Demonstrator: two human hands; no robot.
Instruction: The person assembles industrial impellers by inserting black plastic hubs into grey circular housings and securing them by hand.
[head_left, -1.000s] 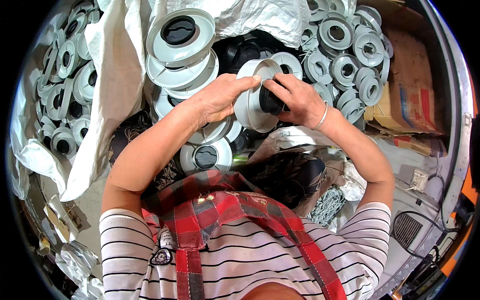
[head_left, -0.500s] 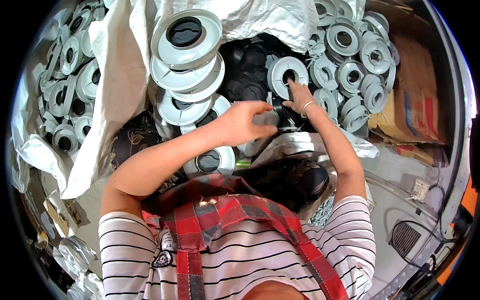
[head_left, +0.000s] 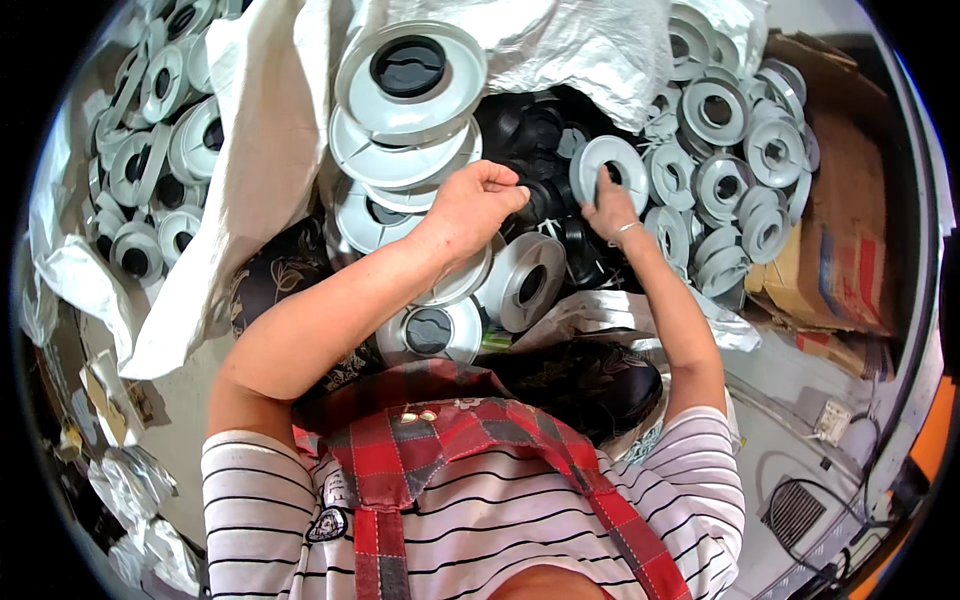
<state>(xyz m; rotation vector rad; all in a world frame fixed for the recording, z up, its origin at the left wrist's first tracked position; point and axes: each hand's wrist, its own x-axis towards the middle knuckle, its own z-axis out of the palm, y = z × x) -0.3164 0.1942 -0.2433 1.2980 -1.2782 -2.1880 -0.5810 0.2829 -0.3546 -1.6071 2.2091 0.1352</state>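
grey rings: one stack black-centred, many others apparently unfilled; right hand pinching one's rim, left hand curled, hold unclear.

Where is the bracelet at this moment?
In the head view, right of centre: the bracelet circles the right wrist, just below the right hand and the grey ring it touches.

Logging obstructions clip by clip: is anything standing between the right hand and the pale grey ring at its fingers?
Nothing visible does. The right hand has a finger over the hole of the pale grey ring; the black parts lie to the ring's left, not between them.
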